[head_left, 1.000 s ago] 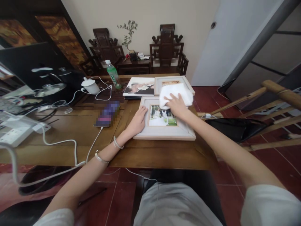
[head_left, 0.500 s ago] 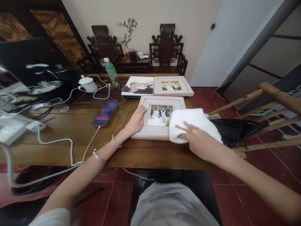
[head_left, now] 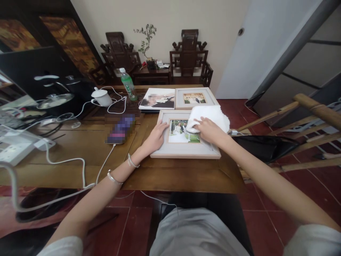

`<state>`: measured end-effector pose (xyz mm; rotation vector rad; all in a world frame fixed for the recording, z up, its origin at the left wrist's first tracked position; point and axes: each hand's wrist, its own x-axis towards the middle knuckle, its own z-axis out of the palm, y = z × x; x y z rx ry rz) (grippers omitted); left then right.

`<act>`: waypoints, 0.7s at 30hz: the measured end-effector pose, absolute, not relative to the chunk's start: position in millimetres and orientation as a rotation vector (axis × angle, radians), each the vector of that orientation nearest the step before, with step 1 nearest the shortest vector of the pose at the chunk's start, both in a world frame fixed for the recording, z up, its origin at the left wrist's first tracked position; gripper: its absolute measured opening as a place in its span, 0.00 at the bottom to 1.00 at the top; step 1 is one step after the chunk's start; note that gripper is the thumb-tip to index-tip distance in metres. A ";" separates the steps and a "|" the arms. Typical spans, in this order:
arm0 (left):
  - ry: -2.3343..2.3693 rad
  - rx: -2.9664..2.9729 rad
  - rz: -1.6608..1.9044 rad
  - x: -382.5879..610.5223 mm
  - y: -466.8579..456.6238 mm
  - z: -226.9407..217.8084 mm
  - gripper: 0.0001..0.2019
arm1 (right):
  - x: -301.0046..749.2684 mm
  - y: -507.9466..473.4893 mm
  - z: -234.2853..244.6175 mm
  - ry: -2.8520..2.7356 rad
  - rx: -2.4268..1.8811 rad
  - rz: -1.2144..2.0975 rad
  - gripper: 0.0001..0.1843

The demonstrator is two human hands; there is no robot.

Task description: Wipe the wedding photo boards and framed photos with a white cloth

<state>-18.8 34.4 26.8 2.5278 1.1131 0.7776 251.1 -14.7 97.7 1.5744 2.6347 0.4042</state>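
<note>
A pale wooden photo frame (head_left: 183, 155) lies flat on the table, with a wide white mat around a picture of two people outdoors. My left hand (head_left: 156, 138) grips its left side, fingers over the border and a bracelet at the wrist. In my right hand (head_left: 209, 131) is a folded white towel (head_left: 210, 113), pressed onto the frame's upper right part. The towel covers that corner and the top right of the picture.
Behind lie another photo frame (head_left: 209, 103) and a stack topped by a photo (head_left: 157, 99). To the left are a phone (head_left: 121, 129) on a charging cable, a green bottle (head_left: 128, 84), a lidded white cup (head_left: 101, 96) and a power strip (head_left: 16, 149). A wooden chair (head_left: 314, 110) stands right.
My right hand has moved the towel up and slightly left, from the frame's lower right corner to its upper right. The left hand stays on the left side.
</note>
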 end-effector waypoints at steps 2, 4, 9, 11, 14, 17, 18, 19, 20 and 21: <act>1.117 2.525 0.791 -18.2 34.8 25.7 0.30 | 249.4 -27.3 96.4 2.645 1.536 0.368 0.28; 1.124 2.529 0.803 -17.4 35.0 24.8 0.29 | 246.3 -49.2 97.5 2.667 1.503 0.282 0.28; 1.140 2.559 0.805 -16.6 34.5 23.6 0.28 | 242.1 -109.2 124.4 2.713 1.435 -0.114 0.32; 1.130 2.559 0.807 -16.8 34.5 23.4 0.28 | 247.5 -117.8 139.1 2.712 1.431 -0.315 0.34; 1.109 2.547 0.823 -17.4 35.1 23.1 0.28 | 263.8 -103.1 151.4 2.752 1.522 -0.382 0.35; 1.089 2.550 0.838 -18.2 36.5 22.5 0.28 | 278.5 -63.7 149.2 2.760 1.784 -0.097 0.39; 1.082 2.552 0.840 -18.5 36.9 22.3 0.28 | 280.5 -48.5 146.1 2.744 1.874 0.046 0.41; 1.076 2.554 0.839 -18.9 37.2 22.0 0.28 | 280.5 -33.5 142.3 2.723 1.935 0.190 0.42; 1.074 2.554 0.836 -19.3 37.5 21.9 0.28 | 278.6 -19.6 137.8 2.700 1.959 0.317 0.42; 1.075 2.555 0.831 -19.8 37.6 21.7 0.28 | 274.9 -7.5 132.6 2.679 1.937 0.408 0.42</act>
